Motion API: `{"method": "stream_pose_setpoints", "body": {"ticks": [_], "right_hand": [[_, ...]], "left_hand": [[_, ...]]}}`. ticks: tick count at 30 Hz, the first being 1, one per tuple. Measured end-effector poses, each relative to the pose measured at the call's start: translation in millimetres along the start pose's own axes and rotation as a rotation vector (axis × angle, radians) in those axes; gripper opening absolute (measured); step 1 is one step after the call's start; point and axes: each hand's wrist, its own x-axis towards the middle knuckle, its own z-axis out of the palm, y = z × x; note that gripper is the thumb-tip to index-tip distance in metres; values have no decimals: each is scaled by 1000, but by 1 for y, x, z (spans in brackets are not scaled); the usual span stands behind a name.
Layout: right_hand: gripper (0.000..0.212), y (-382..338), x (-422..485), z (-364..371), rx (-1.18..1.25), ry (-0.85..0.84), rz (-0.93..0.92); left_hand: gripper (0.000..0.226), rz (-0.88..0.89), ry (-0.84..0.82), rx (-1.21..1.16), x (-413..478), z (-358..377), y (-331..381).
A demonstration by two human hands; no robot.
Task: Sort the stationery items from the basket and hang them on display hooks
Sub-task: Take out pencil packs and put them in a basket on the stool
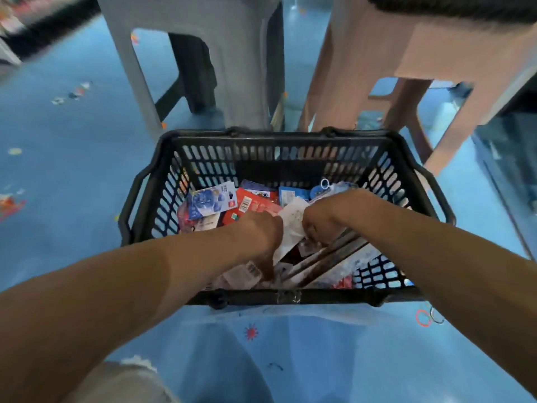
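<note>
Blue shop floor point(72, 199) w/ bits of litter; grey stool point(238, 53) and pink stool point(377, 53) stand just beyond a black plastic basket point(279, 135). No display hooks in view. Basket holds mixed carded stationery: blue pack point(209, 199) and red pack point(252, 202) at far left, long narrow packs point(328, 257) lying diagonal from near centre toward far right.

Both hands are inside the basket, w/ a white packet point(293, 222) directly btwn them, its long axis running roughly away from the person. Right hand point(319, 222) has fingers curled against the packet's right edge, prob. gripping it. Left hand point(261, 231) touches the packet's left side, fingers pointing down into the pile; can't tell if it holds anything.

Step looks like picking the first item out; right hand is better placed to lift it, straight up along its length. Loose packs under it may snag and drag.
</note>
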Motion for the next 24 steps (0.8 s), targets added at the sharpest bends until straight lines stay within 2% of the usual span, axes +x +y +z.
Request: {"method": "stream_pose_setpoints", "body": {"ticks": [7,12,15,16,20,22,24], "right_hand": [[39,-5,-21,16,2,22,-22],[29,-4,-24,22,26,43,-26],[8,1,-19,27,87,180,-7],[6,2,-18,28,104,212,-14],[11,10,-18,24,229,365,-53],[11,17,-24,16,247,596,-69],[16,21,-33,8,305,855,-81]], "left_hand": [[49,-49,77,-411,-25,-15,-22],[38,-81,211,-507,-28,-15,-45],[18,-161,246,-605,-28,-13,-53],[20,-189,251,-640,-28,-10,-55],[52,-224,209,-929,-27,-1,-66],[50,-248,162,-1128,-28,0,-72],[34,-263,178,-1305,-26,2,-77]]}}
